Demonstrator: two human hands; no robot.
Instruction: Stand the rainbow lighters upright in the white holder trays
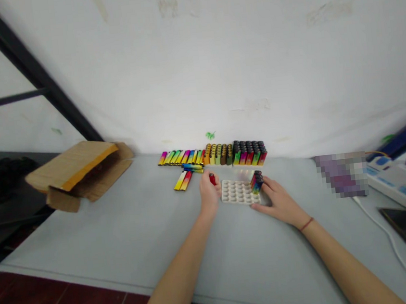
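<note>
Your left hand (209, 193) closes around a red lighter (212, 179) above the desk (136, 246), just beside the left end of a white tray (237, 192). The left grip is firm-looking and wrapped, with only the lighter's top end showing.

Your right hand (280, 201) is at the tray's other end, thumb by the near corner, fingers beside a small cluster (256, 182) of upright lighters. That grip is partly spread; you cannot tell from here whether it pinches the cluster or merely steadies the tray.

The count favors the early stage: the cluster takes up only the tray's right end, while most sockets to its left show bare. Behind, near the wall (202, 74), two blocks look finished or close to it, a dark-topped block (249, 153) and a yellow block (218, 154), both packed upright in rows.

What appears left lies to your left: a loose row (181, 157) of bright lighters flat on the desk, a blue pair (193, 168) near its right end, and a yellow-and-red pair (183, 180) nearer you.
</note>
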